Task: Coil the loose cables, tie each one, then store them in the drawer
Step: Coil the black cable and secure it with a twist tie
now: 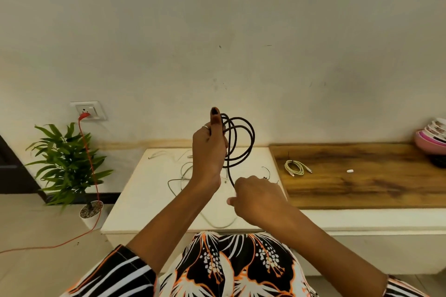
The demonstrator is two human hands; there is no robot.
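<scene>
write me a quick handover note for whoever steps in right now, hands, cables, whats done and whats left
Left hand: raised, grips the loops of the black cable, coil only partly wound.
Right hand: lower down, holds that cable's trailing end, feeding it up.
Done: one pale cable lies coiled and seemingly tied on the wooden top.
Loose: white cables sprawl uncoiled on the white cabinet; a thin dark tie lies near the right hand.
Left: finish and tie the black coil, coil and tie the white ones, store all. No drawer is visibly open.
</scene>
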